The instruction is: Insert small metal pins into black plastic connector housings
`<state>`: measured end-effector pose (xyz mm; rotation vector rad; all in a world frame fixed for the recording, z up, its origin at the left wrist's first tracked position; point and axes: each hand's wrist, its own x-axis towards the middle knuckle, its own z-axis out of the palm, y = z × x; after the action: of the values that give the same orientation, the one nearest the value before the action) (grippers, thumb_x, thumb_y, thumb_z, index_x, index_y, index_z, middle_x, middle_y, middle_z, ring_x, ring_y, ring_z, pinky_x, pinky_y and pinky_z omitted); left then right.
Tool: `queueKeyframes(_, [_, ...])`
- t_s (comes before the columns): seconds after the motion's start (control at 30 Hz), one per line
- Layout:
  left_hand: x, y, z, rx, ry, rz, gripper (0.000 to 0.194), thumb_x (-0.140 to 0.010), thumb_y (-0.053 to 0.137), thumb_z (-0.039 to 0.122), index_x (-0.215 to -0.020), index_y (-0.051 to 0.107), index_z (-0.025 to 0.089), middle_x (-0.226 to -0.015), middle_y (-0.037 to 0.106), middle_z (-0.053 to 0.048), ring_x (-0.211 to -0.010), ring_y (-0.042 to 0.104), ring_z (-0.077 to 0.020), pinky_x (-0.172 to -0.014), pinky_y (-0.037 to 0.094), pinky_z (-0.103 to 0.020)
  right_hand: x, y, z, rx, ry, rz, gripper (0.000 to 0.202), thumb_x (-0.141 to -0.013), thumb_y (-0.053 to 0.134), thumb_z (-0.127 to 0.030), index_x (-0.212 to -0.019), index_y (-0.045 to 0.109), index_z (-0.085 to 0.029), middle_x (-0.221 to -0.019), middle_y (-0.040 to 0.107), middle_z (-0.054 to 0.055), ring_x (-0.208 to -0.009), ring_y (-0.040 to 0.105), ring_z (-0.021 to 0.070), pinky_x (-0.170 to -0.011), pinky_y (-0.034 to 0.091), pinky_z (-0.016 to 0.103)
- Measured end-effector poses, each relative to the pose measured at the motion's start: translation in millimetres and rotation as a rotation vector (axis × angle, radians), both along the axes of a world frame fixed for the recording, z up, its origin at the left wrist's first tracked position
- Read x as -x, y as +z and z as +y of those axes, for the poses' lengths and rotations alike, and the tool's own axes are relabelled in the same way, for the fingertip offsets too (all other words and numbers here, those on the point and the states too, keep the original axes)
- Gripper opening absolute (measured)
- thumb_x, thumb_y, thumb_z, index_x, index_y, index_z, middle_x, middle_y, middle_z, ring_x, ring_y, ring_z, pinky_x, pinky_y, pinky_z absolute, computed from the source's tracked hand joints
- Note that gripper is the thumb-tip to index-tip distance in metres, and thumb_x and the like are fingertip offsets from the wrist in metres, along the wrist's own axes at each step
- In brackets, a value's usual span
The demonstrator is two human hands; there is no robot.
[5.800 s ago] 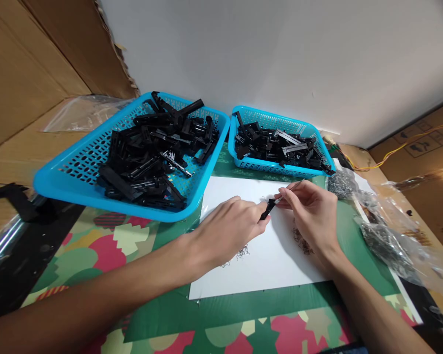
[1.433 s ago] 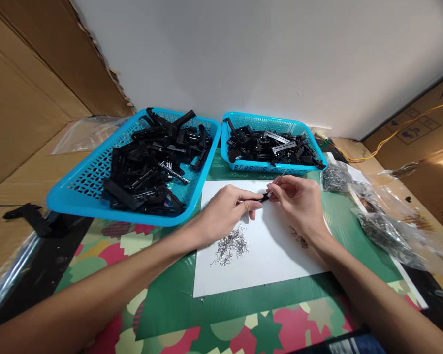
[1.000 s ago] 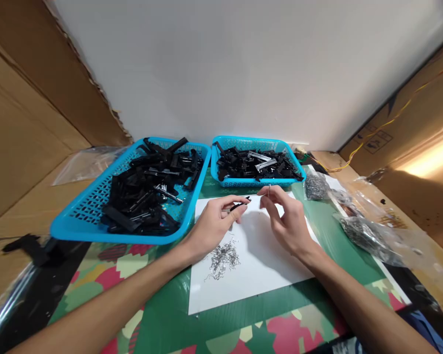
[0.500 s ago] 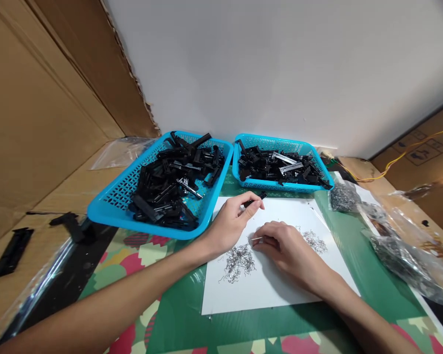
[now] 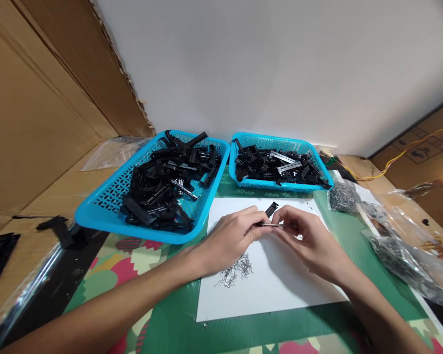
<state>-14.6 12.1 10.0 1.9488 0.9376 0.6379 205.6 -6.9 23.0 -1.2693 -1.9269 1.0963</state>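
Observation:
My left hand is closed on a black plastic part, whose ribbed end sticks up past the fingers. Fingers pinched, my right hand meets it and grips a thin metal rod-like tool that lies across to the black part. Whether a small wire piece sits at the tool's tip is hidden by the fingers. Below the left hand, a pile of small bent metal wires rests on a white sheet. The right hand mostly covers a second wire pile.
A blue basket of black plastic parts stands at the left, and another blue basket at the back. Plastic bags of metal pieces lie on the right. Loose black parts are at far left, beside cardboard.
My right hand has moved up from the wire pile to meet my left hand. The black part is now tilted upward between them, with the tool across it.

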Motion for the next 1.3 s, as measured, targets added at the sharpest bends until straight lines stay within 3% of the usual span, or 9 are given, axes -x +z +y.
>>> queueKeyframes(0.13, [0,0.1,0,0.013,0.025,-0.004,0.022,-0.108,0.056,0.039,-0.103,0.068,0.021,-0.096,0.061,0.001,-0.087,0.058,-0.0164,-0.078,0.039,-0.027,0,-1.9,0,-0.023,-0.028,0.100,0.010,-0.102,0.066,-0.033,-0.103,0.065,-0.023,-0.097,0.070,0.004,-0.081,0.064,0.0179,-0.067,0.047,0.028])
queueKeyframes(0.27, [1,0.0,-1,0.017,0.017,0.002,0.021,-0.107,0.058,0.039,-0.103,0.069,0.022,-0.092,0.059,0.002,-0.082,0.055,-0.0151,-0.074,0.038,-0.027,0,-2.8,0,-0.013,-0.010,0.100,0.009,-0.101,0.066,-0.032,-0.105,0.066,-0.024,-0.097,0.072,0.004,-0.083,0.067,0.0186,-0.069,0.051,0.029])
queueKeyframes(0.47, [1,1.7,0,0.086,0.070,-0.117,0.024,-0.107,0.055,0.038,-0.103,0.069,0.019,-0.096,0.063,-0.001,-0.084,0.055,-0.0158,-0.075,0.041,-0.027,4,-2.9,-1,-0.003,-0.100,0.134,0.015,-0.098,0.069,-0.033,-0.089,0.073,-0.021,-0.087,0.074,0.003,-0.077,0.068,0.0170,-0.070,0.055,0.027])
queueKeyframes(0.67, [0,0.9,1,0.132,0.067,-0.101,0.024,-0.106,0.057,0.038,-0.105,0.073,0.019,-0.089,0.062,0.001,-0.075,0.050,-0.0141,-0.067,0.037,-0.028,9,-10.2,-3,-0.024,-0.205,0.159,0.016,-0.094,0.072,-0.032,-0.087,0.078,-0.020,-0.072,0.069,0.001,-0.060,0.057,0.0130,-0.052,0.043,0.023])
queueKeyframes(0.8, [2,2.8,1,0.129,0.019,-0.104,0.030,-0.109,0.052,0.038,-0.114,0.076,0.022,-0.098,0.066,-0.002,-0.088,0.059,-0.0174,-0.077,0.042,-0.029,11,-13.9,-8,-0.179,-0.293,0.115,0.015,-0.095,0.071,-0.033,-0.089,0.078,-0.022,-0.058,0.048,-0.005,-0.049,0.040,0.0108,-0.043,0.030,0.024])
queueKeyframes(0.93, [3,3.1,0,0.115,-0.013,-0.156,0.033,-0.113,0.043,0.035,-0.128,0.070,0.026,-0.116,0.068,-0.004,-0.108,0.062,-0.0204,-0.096,0.043,-0.032,12,-15.0,-12,-0.542,-0.337,-0.019,0.008,-0.094,0.072,-0.026,-0.088,0.076,-0.024,-0.056,0.046,-0.006,-0.045,0.036,0.0108,-0.043,0.029,0.026])
queueKeyframes(1.03, [4,-0.4,-2,0.153,0.012,-0.208,0.029,-0.110,0.051,0.033,-0.137,0.059,0.029,-0.124,0.066,-0.003,-0.108,0.062,-0.0196,-0.093,0.045,-0.031,11,-17.3,-12,-0.732,-0.301,-0.072,0.010,-0.093,0.072,-0.019,-0.085,0.073,-0.025,-0.053,0.046,-0.007,-0.043,0.037,0.0107,-0.043,0.030,0.027])
queueKeyframes(1.17, [4,-4.4,-4,0.223,-0.008,-0.249,0.034,-0.108,0.053,0.030,-0.141,0.047,0.031,-0.115,0.065,-0.003,-0.090,0.062,-0.0161,-0.080,0.045,-0.028,9,-21.4,-12,-0.786,-0.162,-0.057,0.014,-0.093,0.072,-0.011,-0.093,0.073,-0.025,-0.054,0.053,-0.006,-0.044,0.044,0.0106,-0.045,0.034,0.026])
queueKeyframes(1.3, [3,-5.0,-4,0.236,-0.033,-0.283,0.035,-0.108,0.054,0.027,-0.140,0.042,0.031,-0.112,0.064,-0.003,-0.088,0.062,-0.0151,-0.080,0.046,-0.029,7,-20.6,-11,-0.766,-0.112,-0.062,0.014,-0.094,0.072,-0.011,-0.097,0.073,-0.025,-0.056,0.057,-0.006,-0.045,0.047,0.0107,-0.046,0.035,0.026])
